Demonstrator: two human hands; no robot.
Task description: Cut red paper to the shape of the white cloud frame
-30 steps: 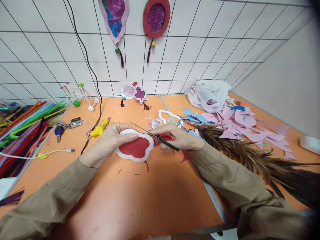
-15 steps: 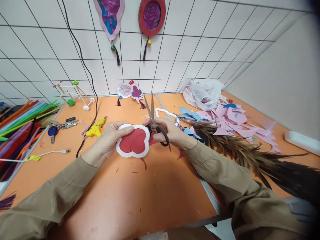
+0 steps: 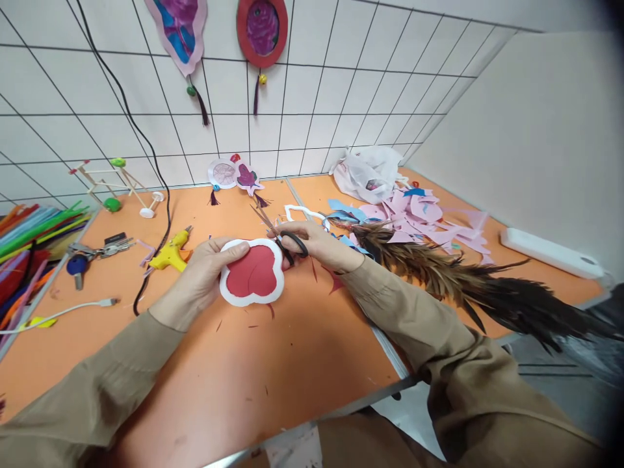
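My left hand (image 3: 202, 273) grips the left side of a red lobed paper shape with a white border (image 3: 252, 273), held just above the orange table (image 3: 273, 364). My right hand (image 3: 316, 244) is closed round the black handles of a pair of scissors (image 3: 280, 234), whose blades point up and to the left at the shape's upper right edge. Small red paper scraps lie on the table below and to the right of the shape.
A yellow glue gun (image 3: 170, 252), keys (image 3: 92, 250) and a white cable (image 3: 63, 312) lie to the left, with coloured pipe cleaners (image 3: 29, 240) at the far left. Long brown feathers (image 3: 468, 286), pink paper offcuts (image 3: 414, 214) and a plastic bag (image 3: 368, 172) lie to the right. Paper ornaments hang on the tiled wall.
The scissors swung from lying across the shape to upright, then tilted left against its upper right edge. Both hands and the shape shifted slightly left as the view turned right.
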